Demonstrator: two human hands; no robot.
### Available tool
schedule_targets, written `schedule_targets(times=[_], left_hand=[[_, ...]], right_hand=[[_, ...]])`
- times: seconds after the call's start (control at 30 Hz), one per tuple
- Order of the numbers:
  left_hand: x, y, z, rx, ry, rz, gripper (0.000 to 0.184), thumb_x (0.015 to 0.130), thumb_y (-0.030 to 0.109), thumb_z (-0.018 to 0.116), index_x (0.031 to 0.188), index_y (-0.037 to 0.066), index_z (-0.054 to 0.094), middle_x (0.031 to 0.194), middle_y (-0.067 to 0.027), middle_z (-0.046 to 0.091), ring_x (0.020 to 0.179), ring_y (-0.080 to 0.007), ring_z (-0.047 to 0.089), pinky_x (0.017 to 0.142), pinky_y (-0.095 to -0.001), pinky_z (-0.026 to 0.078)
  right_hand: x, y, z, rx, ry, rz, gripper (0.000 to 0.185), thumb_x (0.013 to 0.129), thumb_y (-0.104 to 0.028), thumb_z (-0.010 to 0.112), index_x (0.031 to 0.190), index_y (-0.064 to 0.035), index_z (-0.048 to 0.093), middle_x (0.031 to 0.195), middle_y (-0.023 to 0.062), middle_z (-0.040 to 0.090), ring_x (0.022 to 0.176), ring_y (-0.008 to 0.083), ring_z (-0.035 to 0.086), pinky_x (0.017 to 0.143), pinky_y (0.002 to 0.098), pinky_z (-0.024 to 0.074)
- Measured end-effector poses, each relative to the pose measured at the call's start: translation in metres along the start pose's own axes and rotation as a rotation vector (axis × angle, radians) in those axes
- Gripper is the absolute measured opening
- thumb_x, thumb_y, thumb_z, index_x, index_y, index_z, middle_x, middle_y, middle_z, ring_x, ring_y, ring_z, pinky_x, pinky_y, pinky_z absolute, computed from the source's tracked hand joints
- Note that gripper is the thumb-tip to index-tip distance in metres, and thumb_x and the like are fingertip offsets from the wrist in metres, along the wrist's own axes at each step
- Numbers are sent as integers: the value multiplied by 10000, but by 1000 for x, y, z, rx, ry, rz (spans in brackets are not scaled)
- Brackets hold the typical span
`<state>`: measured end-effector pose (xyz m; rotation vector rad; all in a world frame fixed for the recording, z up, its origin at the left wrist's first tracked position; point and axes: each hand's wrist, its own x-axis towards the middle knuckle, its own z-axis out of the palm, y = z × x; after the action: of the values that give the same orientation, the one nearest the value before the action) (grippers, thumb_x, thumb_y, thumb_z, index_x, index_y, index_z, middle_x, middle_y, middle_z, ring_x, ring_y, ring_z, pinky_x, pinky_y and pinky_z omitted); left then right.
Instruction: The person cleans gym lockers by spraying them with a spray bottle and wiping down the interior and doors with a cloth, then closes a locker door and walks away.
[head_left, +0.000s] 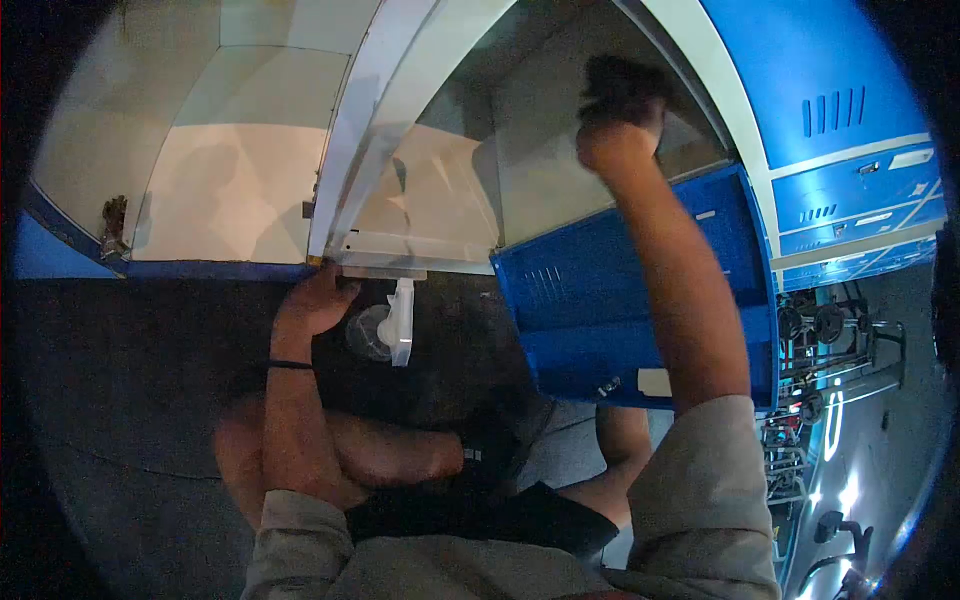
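My right hand (622, 135) is closed on a dark cloth (625, 85), reaching into an open locker compartment. The cloth lies near the compartment's pale inner wall (545, 150). Below my right forearm hangs the locker's blue door (600, 310), swung outward. My left hand (318, 300) grips the bottom edge of the locker frame (335, 245), some of its fingers hidden. Close beside it, a spray bottle (400, 325) with a white trigger head and a clear body is on the dark floor.
A second open compartment (230, 190) is at the left, with a rusty latch (115, 225) on its edge. More blue lockers (835, 110) rise at the right. Gym equipment (830, 325) shows far right. My bent legs (400, 450) are below, over the dark floor (140, 380).
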<state>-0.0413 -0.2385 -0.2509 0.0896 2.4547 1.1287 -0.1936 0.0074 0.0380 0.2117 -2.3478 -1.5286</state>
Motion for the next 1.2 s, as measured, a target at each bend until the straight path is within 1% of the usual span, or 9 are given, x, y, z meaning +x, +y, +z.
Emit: schedule_targets(times=[0.07, 0.17, 0.23, 0.6, 0.87, 0.97, 1.07, 1.13, 1.2], left_hand=[[1, 5, -1, -2, -3, -88, 618, 917, 401, 535, 1359, -9, 403, 1322, -227, 550, 1234, -388, 519, 1038, -460, 420], [1, 6, -7, -38, -33, -130, 609, 923, 409, 531, 1346, -13, 412, 1310, -236, 555, 1232, -393, 518, 1032, -458, 425], [3, 3, -1, -27, -41, -89, 610, 928, 411, 527, 1348, -15, 410, 1309, -241, 553, 1231, -392, 518, 1031, -455, 428], [-8, 9, -8, -36, -18, -113, 618, 919, 448, 538, 1330, -9, 474, 1296, -243, 561, 1221, -391, 528, 1022, -440, 439], [1, -13, 9, -24, -24, -127, 583, 933, 407, 526, 1348, 6, 441, 1209, -255, 610, 1164, -381, 576, 988, -455, 458], [11, -32, 22, 3, -38, -73, 564, 946, 395, 506, 1352, 9, 438, 1168, -245, 634, 1142, -373, 592, 980, -453, 460], [8, -39, 22, 22, -5, -72, 541, 959, 374, 484, 1356, 9, 436, 1150, -238, 643, 1120, -367, 606, 982, -446, 457], [3, -28, 20, 41, -33, -102, 532, 962, 358, 478, 1360, 8, 434, 1145, -235, 646, 1115, -363, 609, 986, -442, 452], [0, -4, -3, 105, -103, -124, 528, 959, 345, 480, 1363, 7, 433, 1139, -231, 650, 1120, -358, 608, 990, -438, 447]], right_hand=[[35, 11, 6, 298, -81, 174, 486, 897, -289, 593, 1368, -195, 512, 1381, 127, 514, 1313, 291, 458, 1087, 448, 362], [98, 23, 25, 484, -263, 196, 484, 889, -279, 594, 1360, -201, 514, 1402, 136, 478, 1329, 299, 427, 1112, 463, 326], [116, 17, 41, 526, -250, 202, 488, 891, -281, 590, 1365, -196, 508, 1412, 139, 465, 1336, 303, 413, 1118, 464, 314], [172, -31, 97, 638, 203, 194, 512, 902, -293, 568, 1390, -173, 471, 1464, 152, 390, 1376, 329, 339, 1151, 470, 250], [167, -117, 170, 585, 467, 158, 531, 910, -301, 552, 1409, -156, 443, 1502, 162, 335, 1404, 347, 284, 1175, 475, 204], [162, -170, 200, 616, 420, 136, 548, 918, -313, 536, 1426, -144, 419, 1513, 168, 319, 1414, 359, 263, 1186, 470, 183], [156, -224, 233, 961, 336, 295, 606, 919, -351, 531, 1451, -109, 371, 1522, 173, 303, 1437, 366, 206, 1201, 465, 126], [154, -235, 244, 968, 198, 272, 629, 921, -364, 530, 1460, -90, 351, 1522, 176, 305, 1445, 367, 188, 1205, 468, 108], [156, -223, 226, 762, 7, 139, 636, 927, -364, 532, 1461, -77, 343, 1518, 179, 317, 1445, 363, 191, 1202, 476, 112]])
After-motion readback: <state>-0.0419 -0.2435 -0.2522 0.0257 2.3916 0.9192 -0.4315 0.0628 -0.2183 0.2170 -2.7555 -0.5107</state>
